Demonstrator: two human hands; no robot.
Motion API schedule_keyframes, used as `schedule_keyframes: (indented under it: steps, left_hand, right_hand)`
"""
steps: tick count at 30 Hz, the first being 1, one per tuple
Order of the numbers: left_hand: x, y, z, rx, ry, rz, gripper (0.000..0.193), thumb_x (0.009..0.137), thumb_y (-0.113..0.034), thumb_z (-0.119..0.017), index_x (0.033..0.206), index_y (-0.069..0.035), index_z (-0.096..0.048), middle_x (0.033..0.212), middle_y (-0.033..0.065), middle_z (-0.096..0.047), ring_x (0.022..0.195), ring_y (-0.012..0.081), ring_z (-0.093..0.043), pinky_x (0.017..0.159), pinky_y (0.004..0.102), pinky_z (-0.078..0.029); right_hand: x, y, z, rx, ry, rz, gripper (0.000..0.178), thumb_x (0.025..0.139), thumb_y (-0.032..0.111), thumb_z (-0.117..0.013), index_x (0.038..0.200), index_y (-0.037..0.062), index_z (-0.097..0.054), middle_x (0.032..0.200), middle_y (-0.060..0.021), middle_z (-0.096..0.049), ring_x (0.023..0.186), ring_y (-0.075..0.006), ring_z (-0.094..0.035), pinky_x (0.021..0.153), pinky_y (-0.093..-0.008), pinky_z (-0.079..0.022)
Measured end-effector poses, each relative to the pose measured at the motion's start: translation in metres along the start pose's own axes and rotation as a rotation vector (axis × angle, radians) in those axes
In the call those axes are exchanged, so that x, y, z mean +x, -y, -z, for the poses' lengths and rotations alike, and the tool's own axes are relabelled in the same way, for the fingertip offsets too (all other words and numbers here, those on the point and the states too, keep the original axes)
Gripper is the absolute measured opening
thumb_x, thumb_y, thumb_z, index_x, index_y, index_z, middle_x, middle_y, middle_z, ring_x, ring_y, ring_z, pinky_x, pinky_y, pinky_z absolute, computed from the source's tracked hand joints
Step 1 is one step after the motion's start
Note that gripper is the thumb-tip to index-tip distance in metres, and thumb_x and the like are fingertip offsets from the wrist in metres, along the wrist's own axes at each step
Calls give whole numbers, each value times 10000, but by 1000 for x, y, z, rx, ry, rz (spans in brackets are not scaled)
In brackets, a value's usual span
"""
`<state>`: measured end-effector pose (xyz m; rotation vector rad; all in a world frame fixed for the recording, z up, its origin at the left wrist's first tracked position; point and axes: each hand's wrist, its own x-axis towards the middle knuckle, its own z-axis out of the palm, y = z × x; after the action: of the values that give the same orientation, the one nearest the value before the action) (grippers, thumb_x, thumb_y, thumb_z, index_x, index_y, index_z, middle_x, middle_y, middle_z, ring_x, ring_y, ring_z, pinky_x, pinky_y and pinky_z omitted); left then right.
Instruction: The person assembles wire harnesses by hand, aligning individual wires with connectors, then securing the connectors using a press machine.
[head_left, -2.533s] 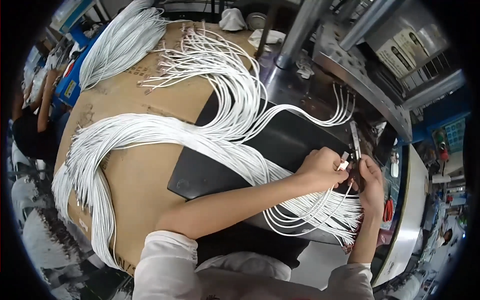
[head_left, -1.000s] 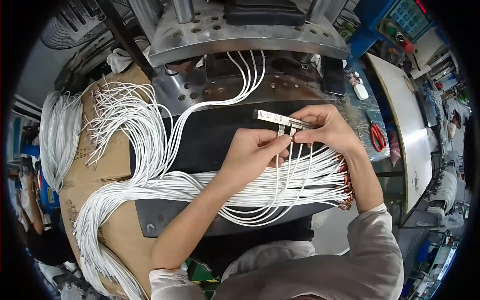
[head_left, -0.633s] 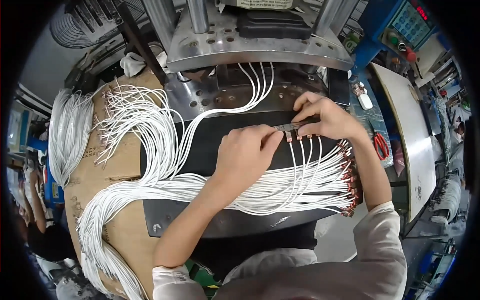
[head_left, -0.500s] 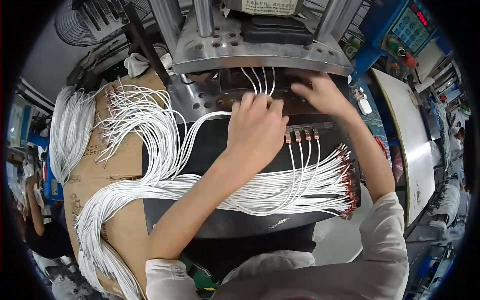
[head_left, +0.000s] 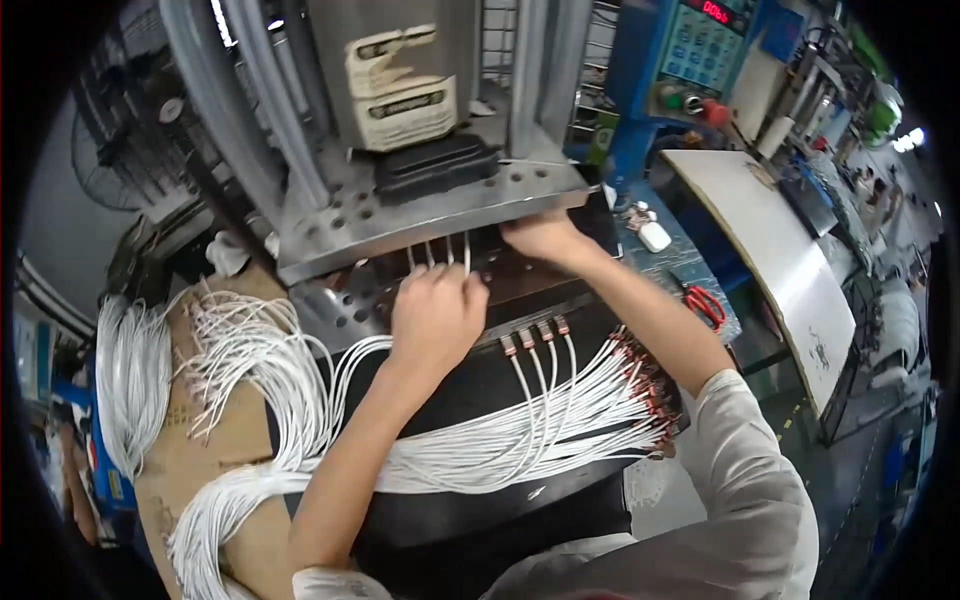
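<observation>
The metal press point(head_left: 430, 222) stands at twelve o'clock, the bundle of white cables point(head_left: 480, 458) at six. Mid-view, the left hand point(head_left: 437, 315) covers four thin cables point(head_left: 467, 252) leading under the press; I cannot tell whether its grip clamps them. At one, the right hand's point(head_left: 545, 238) grip is hidden beneath the press. Four plugs point(head_left: 527, 340) line up at four.
</observation>
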<state>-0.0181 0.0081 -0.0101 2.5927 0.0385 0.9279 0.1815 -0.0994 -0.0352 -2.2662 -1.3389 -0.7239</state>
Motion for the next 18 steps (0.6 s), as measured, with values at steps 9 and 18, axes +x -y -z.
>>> schedule_keyframes:
  steps: [9,18]
  left_hand:
    - [-116,137,184,124,-251,693,344,991,-211,-524,1212,40,-600,1159,232,-616,1061,364,-597,928,408,-460]
    - [-117,-47,124,135,173,234,288,843,-128,-703,1105,-18,-660,1247,159,-592,1217,340,-522,1021,433,-386]
  right_hand:
    - [-55,20,92,117,198,117,210,825,152,-708,969,1,-687,899,-148,-669,902,-333,-644,791,-435,-507]
    - [-41,3,161,858,1000,53,212,847,131,-697,1000,-10,-660,800,-131,-654,775,-272,-645,688,-370,-493]
